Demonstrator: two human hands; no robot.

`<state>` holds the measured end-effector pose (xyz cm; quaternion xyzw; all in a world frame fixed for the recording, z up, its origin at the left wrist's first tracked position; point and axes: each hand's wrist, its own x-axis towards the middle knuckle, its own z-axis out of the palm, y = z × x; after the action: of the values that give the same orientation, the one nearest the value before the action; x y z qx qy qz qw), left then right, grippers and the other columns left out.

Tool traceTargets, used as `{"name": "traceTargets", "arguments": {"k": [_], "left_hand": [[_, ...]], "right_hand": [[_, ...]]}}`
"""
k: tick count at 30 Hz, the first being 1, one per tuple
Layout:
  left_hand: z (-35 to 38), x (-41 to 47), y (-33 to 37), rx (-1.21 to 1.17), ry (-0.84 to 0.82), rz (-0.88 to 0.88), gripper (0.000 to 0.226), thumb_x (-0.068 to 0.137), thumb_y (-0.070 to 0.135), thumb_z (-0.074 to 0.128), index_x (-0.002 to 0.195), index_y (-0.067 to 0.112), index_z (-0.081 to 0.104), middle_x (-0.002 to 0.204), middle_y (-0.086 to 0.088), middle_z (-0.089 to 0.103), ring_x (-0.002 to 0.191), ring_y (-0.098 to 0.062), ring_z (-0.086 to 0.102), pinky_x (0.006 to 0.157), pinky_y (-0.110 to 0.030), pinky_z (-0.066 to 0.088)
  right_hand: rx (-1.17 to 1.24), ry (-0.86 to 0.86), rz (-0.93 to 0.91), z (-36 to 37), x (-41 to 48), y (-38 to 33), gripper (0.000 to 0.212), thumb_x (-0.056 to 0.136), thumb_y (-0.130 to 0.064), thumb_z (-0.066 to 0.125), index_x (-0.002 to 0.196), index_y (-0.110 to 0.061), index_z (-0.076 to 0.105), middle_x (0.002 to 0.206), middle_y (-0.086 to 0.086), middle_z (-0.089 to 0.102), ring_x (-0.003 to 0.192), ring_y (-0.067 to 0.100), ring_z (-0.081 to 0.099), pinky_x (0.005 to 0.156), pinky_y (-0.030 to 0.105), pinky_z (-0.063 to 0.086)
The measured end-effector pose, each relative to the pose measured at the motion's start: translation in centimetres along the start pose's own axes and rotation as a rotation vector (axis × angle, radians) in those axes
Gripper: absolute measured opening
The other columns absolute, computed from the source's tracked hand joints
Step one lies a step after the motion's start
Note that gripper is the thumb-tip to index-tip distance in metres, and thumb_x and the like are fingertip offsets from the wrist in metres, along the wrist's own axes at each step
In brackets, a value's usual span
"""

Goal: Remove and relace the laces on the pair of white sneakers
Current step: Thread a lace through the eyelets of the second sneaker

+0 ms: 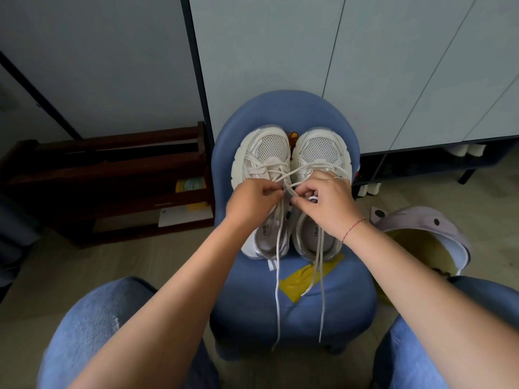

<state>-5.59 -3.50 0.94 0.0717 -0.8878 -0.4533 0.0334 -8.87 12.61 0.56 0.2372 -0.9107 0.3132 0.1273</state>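
We've got barely any room beyond our fingers (pixel 271 189): the left sneaker (pixel 265 153) and right sneaker (pixel 320 150) sit packed side by side, toes close to the blue chair's curved back (pixel 283 108). The crossed laces (pixel 283 178) we're pinching run straight between the left hand (pixel 252 200) and right hand (pixel 327 199). On the near side of the fingers the seat (pixel 247 299) is open apart from loose lace ends (pixel 278 290) trailing down it. Out left of the fingers there's bare floor (pixel 140 256) before the dark wooden rack (pixel 112 175); out right, a lilac cap (pixel 421 223) sits near the chair.
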Motion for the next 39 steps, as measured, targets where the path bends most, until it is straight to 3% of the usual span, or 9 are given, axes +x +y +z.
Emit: {"name": "traceTargets", "arguments": {"k": [4, 7, 11, 17, 23, 26, 31, 35, 39], "left_hand": [[0.5, -0.1, 0.4, 0.038, 0.015, -0.013, 0.018, 0.090, 0.028, 0.071, 0.106, 0.022, 0.077, 0.089, 0.002, 0.075, 0.090, -0.014, 0.068, 0.084, -0.035, 0.056], [0.0, -0.2, 0.6, -0.001, 0.015, -0.016, 0.006, 0.090, 0.025, 0.072, 0.085, 0.027, 0.075, 0.081, -0.002, 0.075, 0.079, -0.016, 0.069, 0.077, -0.033, 0.055], [-1.7, -0.7, 0.9, -0.119, -0.068, -0.044, 0.012, 0.084, 0.016, 0.078, 0.073, 0.017, 0.074, 0.046, 0.015, 0.057, 0.043, 0.006, 0.050, 0.049, -0.008, 0.039], [-4.7, -2.3, 0.6, -0.025, -0.562, -0.139, 0.005, 0.084, 0.011, 0.077, 0.079, 0.012, 0.076, 0.042, 0.010, 0.046, 0.042, -0.006, 0.030, 0.043, -0.015, 0.026], [-4.3, -3.5, 0.2, 0.295, -1.054, -0.081, 0.004, 0.088, 0.019, 0.074, 0.085, 0.016, 0.074, 0.049, 0.013, 0.054, 0.044, -0.004, 0.041, 0.052, -0.018, 0.035], [-4.1, -3.2, -0.1, 0.337, -0.920, -0.037, 0.013, 0.090, 0.027, 0.073, 0.081, 0.019, 0.074, 0.052, 0.010, 0.058, 0.044, -0.005, 0.048, 0.052, -0.018, 0.039], [-2.5, -1.6, -0.2, 0.004, -0.093, 0.054, 0.010, 0.088, 0.029, 0.074, 0.081, 0.021, 0.073, 0.042, 0.012, 0.051, 0.037, -0.001, 0.043, 0.048, -0.019, 0.036], [-0.6, -0.5, 0.0, -0.085, -0.016, 0.047, 0.017, 0.090, 0.028, 0.072, 0.105, 0.019, 0.071, 0.042, 0.015, 0.049, 0.040, 0.001, 0.044, 0.051, -0.021, 0.035], [0.4, 0.5, -0.1, -0.042, -0.036, 0.017, 0.021, 0.092, 0.024, 0.070, 0.111, 0.016, 0.074, 0.069, 0.013, 0.062, 0.058, 0.004, 0.052, 0.061, -0.018, 0.043]], "right_hand": [[0.009, 0.003, -0.007, 0.1, 0.1, 0.1, 0.009, 0.074, -0.023, 0.078, 0.070, -0.019, 0.070, 0.068, -0.016, 0.045, 0.076, 0.011, 0.049, 0.077, 0.044, 0.044], [-0.003, -0.011, 0.000, 0.2, 0.2, 0.2, 0.009, 0.075, -0.025, 0.077, 0.072, -0.021, 0.070, 0.070, -0.015, 0.046, 0.076, 0.010, 0.049, 0.078, 0.041, 0.043], [-0.021, 0.005, -0.018, 0.1, 0.1, 0.2, 0.008, 0.075, -0.026, 0.078, 0.073, -0.021, 0.072, 0.071, -0.015, 0.049, 0.073, 0.008, 0.050, 0.077, 0.039, 0.043], [-0.043, 0.015, -0.003, 0.2, 0.1, 0.2, 0.010, 0.074, -0.028, 0.078, 0.071, -0.024, 0.069, 0.069, -0.015, 0.048, 0.077, 0.013, 0.051, 0.078, 0.041, 0.041], [-0.033, 0.013, 0.010, 0.1, 0.0, 0.2, 0.009, 0.074, -0.027, 0.077, 0.072, -0.022, 0.070, 0.072, -0.011, 0.052, 0.078, 0.012, 0.050, 0.081, 0.042, 0.041], [-0.040, 0.006, 0.014, 0.1, 0.0, 0.1, 0.009, 0.075, -0.027, 0.077, 0.073, -0.021, 0.071, 0.073, -0.011, 0.051, 0.080, 0.015, 0.053, 0.081, 0.039, 0.040], [-0.054, -0.001, 0.008, 0.2, 0.0, 0.2, 0.009, 0.076, -0.031, 0.075, 0.076, -0.023, 0.072, 0.069, -0.016, 0.046, 0.080, 0.010, 0.049, 0.081, 0.039, 0.039], [-0.034, 0.011, 0.009, 0.1, 0.1, 0.2, 0.009, 0.074, -0.030, 0.077, 0.074, -0.023, 0.072, 0.067, -0.017, 0.045, 0.077, 0.008, 0.048, 0.078, 0.040, 0.041], [-0.009, 0.021, 0.016, 0.1, 0.0, 0.1, 0.011, 0.073, -0.029, 0.078, 0.069, -0.025, 0.069, 0.071, -0.012, 0.051, 0.075, 0.010, 0.050, 0.077, 0.041, 0.043]]}}
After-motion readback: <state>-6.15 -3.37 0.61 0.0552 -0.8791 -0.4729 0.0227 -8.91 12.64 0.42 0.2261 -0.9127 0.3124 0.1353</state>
